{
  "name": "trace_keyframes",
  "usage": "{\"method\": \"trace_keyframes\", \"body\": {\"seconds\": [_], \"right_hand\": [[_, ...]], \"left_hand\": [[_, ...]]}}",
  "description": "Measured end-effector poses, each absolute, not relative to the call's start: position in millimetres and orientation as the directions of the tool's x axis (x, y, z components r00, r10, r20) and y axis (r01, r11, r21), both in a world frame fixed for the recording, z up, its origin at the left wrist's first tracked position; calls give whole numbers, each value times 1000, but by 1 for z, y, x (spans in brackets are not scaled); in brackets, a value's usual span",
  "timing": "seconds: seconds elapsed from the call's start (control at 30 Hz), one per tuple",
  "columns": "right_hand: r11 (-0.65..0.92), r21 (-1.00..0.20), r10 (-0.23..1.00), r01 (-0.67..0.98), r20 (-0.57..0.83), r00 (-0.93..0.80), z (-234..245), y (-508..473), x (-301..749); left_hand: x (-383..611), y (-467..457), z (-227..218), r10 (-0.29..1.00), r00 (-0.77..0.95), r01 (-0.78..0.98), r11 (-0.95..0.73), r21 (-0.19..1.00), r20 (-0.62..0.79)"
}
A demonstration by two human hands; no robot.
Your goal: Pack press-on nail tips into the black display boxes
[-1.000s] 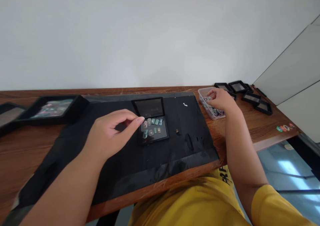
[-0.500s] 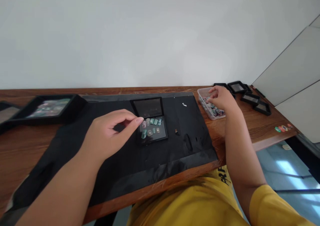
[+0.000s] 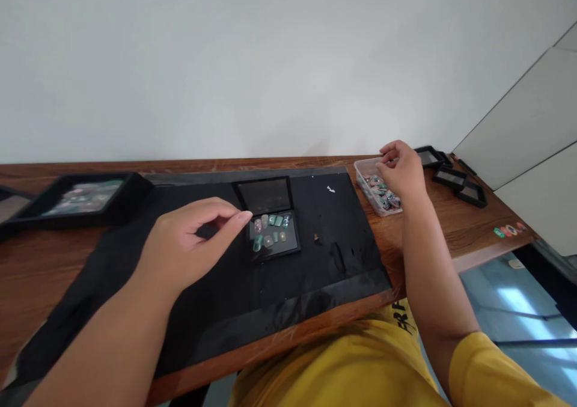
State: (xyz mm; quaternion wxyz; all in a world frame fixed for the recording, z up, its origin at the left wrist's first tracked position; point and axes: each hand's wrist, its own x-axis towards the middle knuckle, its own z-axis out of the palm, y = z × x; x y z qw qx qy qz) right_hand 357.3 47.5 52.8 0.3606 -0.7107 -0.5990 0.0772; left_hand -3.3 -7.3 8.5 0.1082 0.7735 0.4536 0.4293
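My left hand (image 3: 192, 244) hovers at the left edge of an opened black case (image 3: 293, 247), thumb and forefinger pinched together; whatever is in the pinch, if anything, cannot be made out. Inside the case several green, pink and pale press-on nails (image 3: 268, 240) lie in two rows, its dark lid (image 3: 265, 195) tilted back. Over at the right, my right hand (image 3: 403, 169) is held above a clear plastic tub (image 3: 367, 193) heaped with loose press-on nails (image 3: 387, 199). Its fingers are curled, thumb apart from them, and I see nothing between them.
A black mat (image 3: 333, 275) covers much of the wooden table (image 3: 433, 214). Black frame-like cases (image 3: 451, 178) sit at the right end, near round stickers (image 3: 509, 231). A larger black case with nails (image 3: 85, 196) stands at the left. A white scrap (image 3: 330, 189) lies on the mat.
My right hand has risen slightly from the tub, uncovering more of the nails in it. My left hand keeps its pinch beside the case, shifted slightly left in view.
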Motion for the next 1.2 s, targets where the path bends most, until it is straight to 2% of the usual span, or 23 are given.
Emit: {"method": "trace_keyframes", "body": {"seconds": [0.43, 0.53, 0.6, 0.67, 0.73, 0.83, 0.97, 1.2], "right_hand": [[160, -830, 939, 534, 294, 176, 52, 49, 346], [215, -886, 955, 410, 278, 100, 51, 47, 330], [225, -940, 972, 256, 236, 13, 48, 43, 316], [171, -985, 979, 32, 166, -121, 43, 39, 300], [52, -988, 958, -148, 91, -272, 36, 34, 284], [-112, -953, 908, -283, 18, -419, 26, 26, 264], [-251, -908, 848, -336, -39, -528, 18, 16, 246], [-360, -877, 767, -317, -84, -637, 13, 8, 235]], "left_hand": [[-3, -7, 7, 820, 225, 606, -541, 584, 526], [-4, -7, 6, 831, 217, 615, -524, 589, 512], [-5, -6, 5, 830, 215, 617, -524, 587, 514], [-4, -5, 5, 831, 224, 616, -526, 587, 510], [-3, -6, 4, 821, 256, 602, -548, 581, 511], [2, -9, 5, 755, 264, 545, -630, 553, 600], [11, -16, 6, 673, 212, 523, -691, 499, 709], [17, -20, 5, 742, 298, 490, -658, 571, 600]]}}
